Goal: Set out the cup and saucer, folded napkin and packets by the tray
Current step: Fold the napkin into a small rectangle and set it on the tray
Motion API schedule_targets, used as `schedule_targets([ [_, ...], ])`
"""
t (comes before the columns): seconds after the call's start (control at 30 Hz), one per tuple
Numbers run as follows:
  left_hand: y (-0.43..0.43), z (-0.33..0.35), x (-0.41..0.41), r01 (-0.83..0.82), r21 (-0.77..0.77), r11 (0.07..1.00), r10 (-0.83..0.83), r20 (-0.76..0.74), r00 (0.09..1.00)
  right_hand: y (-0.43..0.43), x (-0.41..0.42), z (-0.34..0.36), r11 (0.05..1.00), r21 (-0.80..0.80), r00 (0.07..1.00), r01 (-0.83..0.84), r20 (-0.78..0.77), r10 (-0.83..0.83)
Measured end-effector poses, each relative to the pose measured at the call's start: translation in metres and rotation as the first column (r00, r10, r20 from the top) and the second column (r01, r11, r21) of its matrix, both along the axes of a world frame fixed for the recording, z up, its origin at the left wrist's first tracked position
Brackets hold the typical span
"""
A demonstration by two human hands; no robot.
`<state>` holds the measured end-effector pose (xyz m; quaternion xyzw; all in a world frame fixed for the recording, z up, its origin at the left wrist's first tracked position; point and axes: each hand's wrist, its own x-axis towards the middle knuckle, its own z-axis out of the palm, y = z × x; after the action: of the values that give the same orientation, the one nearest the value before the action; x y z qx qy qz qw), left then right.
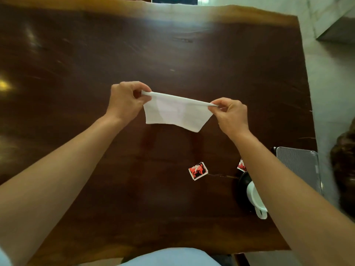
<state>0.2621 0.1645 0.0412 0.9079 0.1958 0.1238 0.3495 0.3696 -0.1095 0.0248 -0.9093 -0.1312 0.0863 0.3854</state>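
Observation:
A white napkin (176,114) hangs folded over above the middle of the dark wooden table (76,54). My left hand (124,100) pinches its upper left corner and my right hand (230,114) pinches its upper right corner, holding the top fold taut. A red, white and black packet (198,170) lies flat on the table nearer to me. A second such packet (241,166) shows partly beside my right forearm. A white cup (254,196) sits on a dark saucer (242,187) at the right, both partly hidden by my forearm. A metal mesh tray (299,166) lies at the table's right edge.
The table's right edge runs close past the tray, with pale floor (330,83) beyond it. A dark brown object (343,162) sits off the table at the far right. The near table edge is just in front of my body.

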Motion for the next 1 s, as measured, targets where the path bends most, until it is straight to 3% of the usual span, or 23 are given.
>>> schedule_targets([
  [0.2,-0.005,0.011,-0.010,0.041,0.256,0.966,-0.072,0.112,0.991,-0.003,-0.003,0.010,0.998,-0.032,0.996,-0.062,0.068,0.064],
  [0.47,-0.008,0.013,-0.022,-0.022,0.312,0.950,-0.033,0.170,0.985,-0.002,-0.002,0.024,0.998,-0.015,0.994,-0.067,0.087,0.068],
  [0.6,-0.006,0.017,-0.027,-0.035,0.193,0.981,0.015,0.102,0.995,-0.003,0.002,0.031,0.991,-0.083,0.995,-0.103,0.004,0.104],
  [0.67,0.002,0.021,-0.032,0.055,0.021,0.998,-0.055,0.004,0.999,-0.008,0.003,0.035,0.969,-0.141,0.977,-0.202,-0.098,0.189],
  [0.77,0.023,0.028,-0.041,0.139,-0.351,0.926,-0.230,-0.234,0.944,-0.018,0.007,0.043,0.915,-0.158,0.901,-0.372,-0.299,0.315],
  [0.9,0.039,0.028,-0.040,0.098,-0.608,0.788,-0.321,-0.271,0.908,-0.021,0.011,0.047,0.902,-0.030,0.803,-0.431,-0.468,0.369],
  [1.0,0.035,0.004,-0.027,-0.015,-0.618,0.786,-0.245,-0.333,0.910,-0.011,0.013,0.027,0.930,-0.058,0.826,-0.364,-0.481,0.293],
])
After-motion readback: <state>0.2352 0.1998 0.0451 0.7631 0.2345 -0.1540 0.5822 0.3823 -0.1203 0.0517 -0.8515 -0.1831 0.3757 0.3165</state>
